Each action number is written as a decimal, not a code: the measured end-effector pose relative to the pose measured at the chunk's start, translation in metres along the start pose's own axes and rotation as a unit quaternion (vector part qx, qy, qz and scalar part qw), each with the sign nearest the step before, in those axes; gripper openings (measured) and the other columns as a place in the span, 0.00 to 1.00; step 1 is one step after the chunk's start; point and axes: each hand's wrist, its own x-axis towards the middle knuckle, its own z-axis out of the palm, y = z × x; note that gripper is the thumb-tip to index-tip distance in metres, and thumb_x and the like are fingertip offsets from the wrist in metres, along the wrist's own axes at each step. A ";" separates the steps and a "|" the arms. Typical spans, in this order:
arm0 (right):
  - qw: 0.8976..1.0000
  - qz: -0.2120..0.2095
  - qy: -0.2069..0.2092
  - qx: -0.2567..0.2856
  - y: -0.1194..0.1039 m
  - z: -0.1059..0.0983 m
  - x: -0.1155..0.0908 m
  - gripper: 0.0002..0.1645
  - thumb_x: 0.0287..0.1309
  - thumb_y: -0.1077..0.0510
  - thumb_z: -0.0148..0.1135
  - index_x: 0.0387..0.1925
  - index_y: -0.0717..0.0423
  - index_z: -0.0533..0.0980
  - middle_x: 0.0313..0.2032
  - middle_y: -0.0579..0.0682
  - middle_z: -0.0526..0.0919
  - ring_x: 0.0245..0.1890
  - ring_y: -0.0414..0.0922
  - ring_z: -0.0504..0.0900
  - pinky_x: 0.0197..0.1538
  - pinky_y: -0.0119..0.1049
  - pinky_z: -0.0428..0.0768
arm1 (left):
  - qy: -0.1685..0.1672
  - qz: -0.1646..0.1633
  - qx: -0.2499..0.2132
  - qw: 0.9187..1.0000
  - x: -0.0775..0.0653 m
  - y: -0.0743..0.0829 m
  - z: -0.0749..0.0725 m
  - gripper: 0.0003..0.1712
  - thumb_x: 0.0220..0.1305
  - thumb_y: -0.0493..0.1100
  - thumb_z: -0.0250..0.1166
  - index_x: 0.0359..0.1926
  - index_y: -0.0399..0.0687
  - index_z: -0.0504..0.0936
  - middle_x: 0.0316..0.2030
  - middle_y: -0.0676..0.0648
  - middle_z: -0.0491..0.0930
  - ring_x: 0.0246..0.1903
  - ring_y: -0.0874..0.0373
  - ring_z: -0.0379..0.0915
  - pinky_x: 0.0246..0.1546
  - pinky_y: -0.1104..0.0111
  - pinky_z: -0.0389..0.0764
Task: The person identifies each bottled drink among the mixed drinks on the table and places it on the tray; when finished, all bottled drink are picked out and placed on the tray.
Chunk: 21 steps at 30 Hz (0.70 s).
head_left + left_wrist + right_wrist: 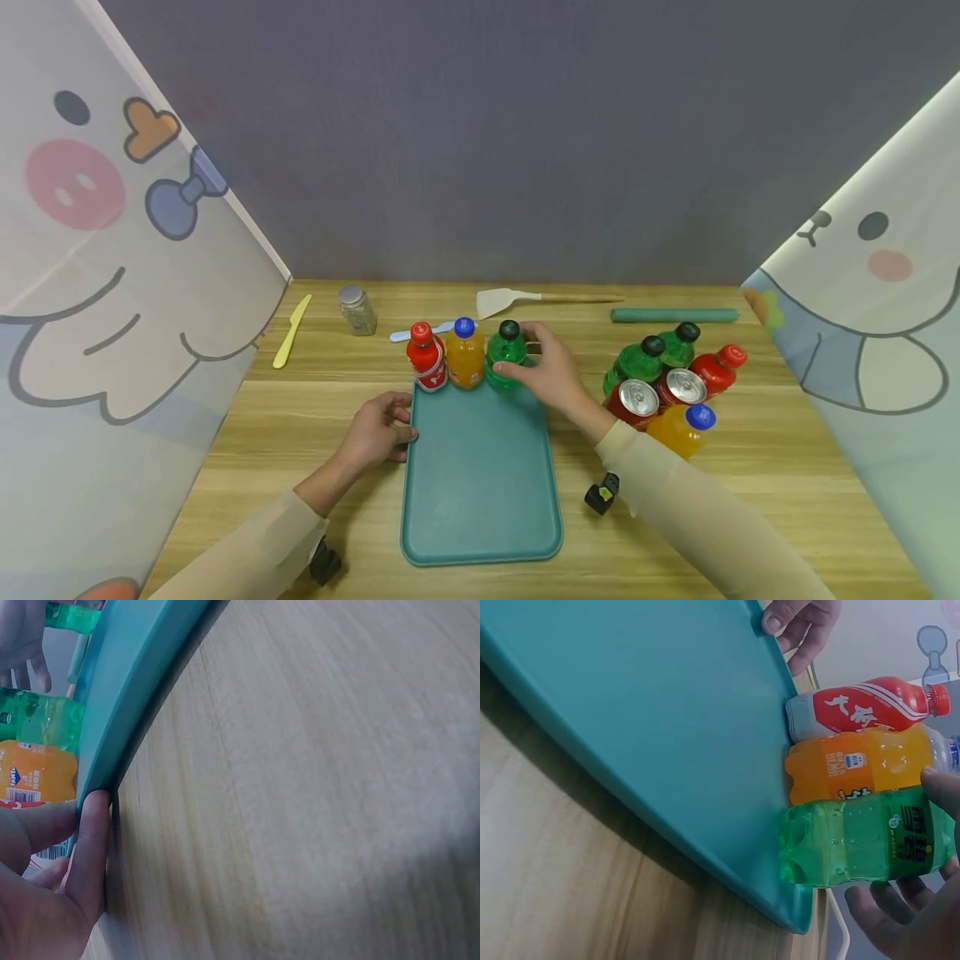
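My left hand (pixel 378 429) pinches the left rim of a teal tray (pixel 480 483), its thumb on top of the edge. At the tray's far end stand three upright bottles in a row: a red-labelled bottle (pixel 427 362), an orange soda bottle (pixel 465 358) and a green soda bottle (pixel 507 350). Around the green bottle's right side is my right hand (pixel 551 367), thumb in front and fingers behind. Seen from the right wrist, the fingers (pixel 889 904) are spread loosely beside the green bottle, with a small gap.
Right of the tray cluster green bottles (pixel 637 362), cola cans (pixel 637 400), a red bottle (pixel 716 371) and another orange soda bottle (pixel 682 429). Along the back lie a spatula (pixel 502 300), a teal stick (pixel 675 315), a blue knife (pixel 401 336), a jar (pixel 357 311) and a yellow knife (pixel 291 333).
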 end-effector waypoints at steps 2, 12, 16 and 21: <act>1.000 0.003 -0.012 0.010 0.000 -0.002 -0.001 0.42 0.54 0.49 0.79 0.67 0.53 0.70 0.62 0.57 0.78 0.60 0.60 0.79 0.64 0.58 0.80 | 0.000 -0.002 -0.001 1.000 -0.001 0.000 0.000 0.32 0.61 0.24 0.67 0.66 0.34 0.73 0.43 0.38 0.75 0.28 0.54 0.78 0.24 0.58 0.89; 0.997 -0.015 -0.056 0.056 -0.018 -0.028 -0.008 0.43 0.58 0.53 0.76 0.71 0.54 0.66 0.68 0.59 0.73 0.67 0.60 0.73 0.65 0.61 0.79 | 0.002 0.003 0.001 1.000 -0.002 0.002 0.001 0.32 0.60 0.23 0.67 0.66 0.33 0.72 0.42 0.39 0.75 0.28 0.54 0.77 0.23 0.58 0.89; 0.996 -0.029 -0.057 0.067 -0.028 -0.044 -0.015 0.42 0.59 0.53 0.75 0.71 0.52 0.66 0.68 0.57 0.73 0.68 0.58 0.72 0.66 0.61 0.77 | 0.004 0.005 0.002 1.000 -0.002 0.002 0.001 0.32 0.60 0.23 0.67 0.65 0.33 0.73 0.42 0.38 0.75 0.28 0.54 0.77 0.23 0.58 0.89; 0.996 -0.047 -0.048 0.056 -0.040 -0.069 -0.033 0.42 0.59 0.51 0.76 0.71 0.50 0.68 0.68 0.53 0.73 0.69 0.53 0.72 0.68 0.56 0.77 | 0.006 0.005 0.000 1.000 -0.002 0.000 0.002 0.32 0.59 0.22 0.67 0.65 0.33 0.73 0.42 0.39 0.75 0.27 0.55 0.77 0.22 0.58 0.89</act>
